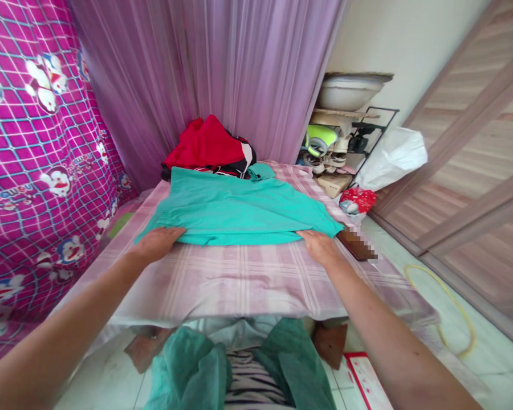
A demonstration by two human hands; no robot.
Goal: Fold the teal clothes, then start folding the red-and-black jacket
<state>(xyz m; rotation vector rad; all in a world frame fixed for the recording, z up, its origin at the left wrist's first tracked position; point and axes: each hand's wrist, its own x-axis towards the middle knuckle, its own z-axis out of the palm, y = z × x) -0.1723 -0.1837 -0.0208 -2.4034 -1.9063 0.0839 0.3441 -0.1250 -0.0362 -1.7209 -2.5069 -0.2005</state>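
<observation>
We have a teal garment (239,210) spread flat across the middle of the table (239,279), which is covered with a pink-and-white checked cloth. Our left hand (156,244) lies open, palm down, on the garment's near-left corner, and our right hand (320,246) lies open on its near-right corner, fingers flat; neither is gripping the fabric.

Just behind the garment, at the far end of the table, a heap of red and black clothes (209,149) touches its far edge. A lilac curtain (214,68) hangs beyond that, and a magenta cartoon-print sheet (38,171) fills the left side. To the right stand a rack of shoes (337,151) topped by a white basin (348,91), a white plastic bag (393,156) and a small red bag (357,200).

As we judge it, the thin fabric could bunch or slide on the smooth cloth if our flat palms drag unevenly. The far edge could also snag the clothes heap and pull it out of place.
</observation>
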